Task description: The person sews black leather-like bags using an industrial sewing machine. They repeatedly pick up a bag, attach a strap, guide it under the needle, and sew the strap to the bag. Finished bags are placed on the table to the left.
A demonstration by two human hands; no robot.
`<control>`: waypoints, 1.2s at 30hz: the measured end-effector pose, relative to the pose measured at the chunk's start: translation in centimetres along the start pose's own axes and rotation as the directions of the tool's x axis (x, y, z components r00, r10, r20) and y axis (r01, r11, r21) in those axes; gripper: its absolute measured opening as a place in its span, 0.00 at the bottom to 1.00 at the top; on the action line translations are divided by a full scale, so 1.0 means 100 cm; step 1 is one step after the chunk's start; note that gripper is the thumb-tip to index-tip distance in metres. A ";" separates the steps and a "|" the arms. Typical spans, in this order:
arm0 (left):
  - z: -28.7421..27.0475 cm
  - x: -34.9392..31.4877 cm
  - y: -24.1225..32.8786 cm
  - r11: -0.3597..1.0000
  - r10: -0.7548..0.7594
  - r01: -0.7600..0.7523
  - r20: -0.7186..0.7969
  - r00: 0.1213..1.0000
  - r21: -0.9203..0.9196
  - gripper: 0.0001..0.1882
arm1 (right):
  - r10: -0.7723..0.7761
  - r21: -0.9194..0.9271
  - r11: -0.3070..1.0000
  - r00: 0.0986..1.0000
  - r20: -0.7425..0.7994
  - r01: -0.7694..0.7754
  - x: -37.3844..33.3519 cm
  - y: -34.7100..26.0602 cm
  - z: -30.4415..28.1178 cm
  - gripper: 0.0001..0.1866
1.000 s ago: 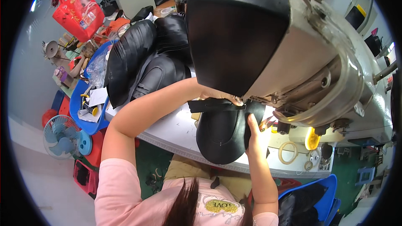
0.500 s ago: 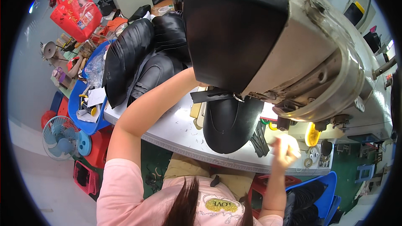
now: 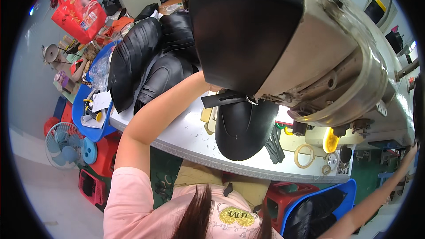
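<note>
A black leather shoe upper (image 3: 239, 135) lies under the head of a large sewing machine (image 3: 310, 53), its rounded toe toward me. Across its far end runs a black strip (image 3: 217, 100), close to the needle area. My left hand (image 3: 214, 88) reaches in there beside the strip; the machine's head hides nearly all of it, fingers included. Stretched far out to the right, my right hand (image 3: 415, 145) is at the machine's right end by the picture's rim. Its fingers are too cut off and dark to read, so what it touches is unclear.
More black shoe uppers (image 3: 166, 79) are piled left of the machine. Several black strips (image 3: 275, 148) and a tape roll (image 3: 304, 156) lie on the white table (image 3: 186, 135). A blue tub (image 3: 349, 190) of black pieces stands lower right, a fan (image 3: 66, 146) at left.
My right hand has swung from above the table's front edge out to the far right, uncovering the tape roll. My left arm and the shoe upper have hardly moved.
</note>
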State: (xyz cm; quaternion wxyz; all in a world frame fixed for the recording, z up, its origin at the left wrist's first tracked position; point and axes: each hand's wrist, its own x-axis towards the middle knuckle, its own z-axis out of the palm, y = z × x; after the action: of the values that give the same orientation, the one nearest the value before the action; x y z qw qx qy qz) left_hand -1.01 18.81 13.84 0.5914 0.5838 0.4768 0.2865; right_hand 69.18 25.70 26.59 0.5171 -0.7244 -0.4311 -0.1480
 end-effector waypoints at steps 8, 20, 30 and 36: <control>0.001 0.004 -0.005 1.000 -0.011 0.011 0.011 1.000 -0.023 0.19 | -0.342 0.073 0.931 0.925 -0.165 0.357 -0.118 0.137 0.088 0.21; 0.002 0.002 0.001 0.999 -0.008 0.010 0.035 0.999 -0.046 0.19 | -0.456 -0.024 0.890 0.885 -0.090 0.456 -0.128 0.075 0.024 0.14; -0.002 0.006 -0.001 0.998 0.017 -0.015 0.024 1.000 -0.069 0.20 | -0.718 0.232 0.696 0.660 0.220 0.680 -0.338 -0.080 0.014 0.13; 0.001 0.005 -0.007 0.998 0.013 -0.009 0.050 0.999 -0.069 0.20 | -0.717 0.256 0.696 0.667 0.203 0.671 -0.339 -0.080 0.014 0.13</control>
State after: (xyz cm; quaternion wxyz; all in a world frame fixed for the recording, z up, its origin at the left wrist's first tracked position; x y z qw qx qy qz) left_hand -0.91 19.15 13.08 0.6213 0.5727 0.4484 0.2914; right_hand 42.82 11.67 8.59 0.4090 -0.4745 -0.7553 -0.1925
